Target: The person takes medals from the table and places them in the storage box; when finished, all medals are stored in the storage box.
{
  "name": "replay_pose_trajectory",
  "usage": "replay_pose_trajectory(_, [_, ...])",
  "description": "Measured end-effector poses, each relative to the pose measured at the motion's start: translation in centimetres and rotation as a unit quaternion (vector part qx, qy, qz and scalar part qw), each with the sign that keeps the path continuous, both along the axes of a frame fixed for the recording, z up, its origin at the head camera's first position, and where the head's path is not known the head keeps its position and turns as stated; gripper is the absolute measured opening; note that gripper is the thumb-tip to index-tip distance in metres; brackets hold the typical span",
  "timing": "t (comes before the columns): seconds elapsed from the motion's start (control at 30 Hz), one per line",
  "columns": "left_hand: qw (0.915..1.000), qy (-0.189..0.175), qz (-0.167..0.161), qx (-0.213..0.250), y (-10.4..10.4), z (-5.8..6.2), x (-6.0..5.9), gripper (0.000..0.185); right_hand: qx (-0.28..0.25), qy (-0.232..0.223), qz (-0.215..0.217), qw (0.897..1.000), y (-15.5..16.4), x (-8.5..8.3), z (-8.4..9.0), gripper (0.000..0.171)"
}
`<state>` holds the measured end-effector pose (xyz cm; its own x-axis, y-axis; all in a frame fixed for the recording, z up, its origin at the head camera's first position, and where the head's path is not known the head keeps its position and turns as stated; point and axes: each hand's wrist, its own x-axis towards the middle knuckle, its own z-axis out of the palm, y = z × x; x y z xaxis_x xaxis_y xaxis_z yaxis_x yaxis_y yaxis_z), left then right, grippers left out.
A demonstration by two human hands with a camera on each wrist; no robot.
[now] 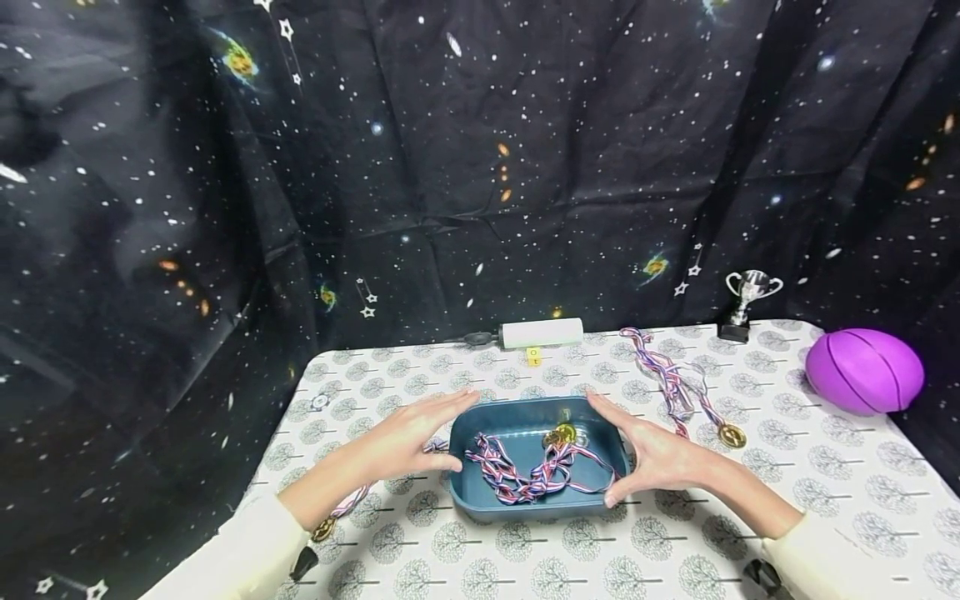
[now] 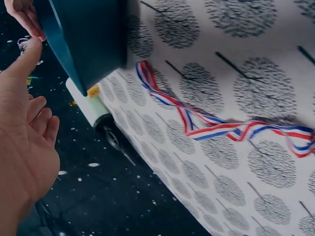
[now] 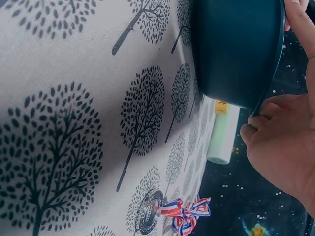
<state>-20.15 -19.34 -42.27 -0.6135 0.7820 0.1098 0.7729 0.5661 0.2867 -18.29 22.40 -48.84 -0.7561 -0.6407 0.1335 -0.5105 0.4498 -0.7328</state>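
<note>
Head view: we see the blue tub point(image 1: 525, 454) between spread, fairly straight fingers point(image 1: 611, 410), the left hand point(image 1: 416, 437) at its nine o'clock, the right hand point(image 1: 660, 452) at three; inside, medals point(image 1: 566, 433) lie toward two.

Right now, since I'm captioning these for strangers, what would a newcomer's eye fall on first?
Probably the vivid purple ball, at the right side of the tree-patterned table. Next, the dark blue-green bin in the middle, with striped ribbons inside and the left hand and right hand at its ends. Behind it all hangs a black cloth dotted with stars.
</note>
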Motion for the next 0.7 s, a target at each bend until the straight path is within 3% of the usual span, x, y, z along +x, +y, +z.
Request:
replay_pose_trajectory(0.2, [0.9989,-0.040,0.025,-0.002,-1.0,-1.0,0.6,0.127,-0.003,-0.013,-0.011,1.000,0.2,0.2,-0.1,0.140])
replay_pose_trajectory(0.33, [0.9984,-0.046,0.033,-0.003,-1.1,-1.8,0.9,0.141,0.004,-0.019,-0.064,0.998,1.1,0.4,0.4,0.123])
replay_pose_trajectory(0.47, [0.9978,-0.052,0.040,-0.005,-0.9,-2.5,1.1,0.147,0.009,-0.001,-0.127,0.992,2.8,0.4,1.1,0.111])
replay_pose_trajectory(0.7, [0.9971,-0.047,0.059,-0.012,-0.8,-3.4,1.5,0.149,-0.010,0.027,-0.164,0.986,5.6,0.2,1.2,0.093])
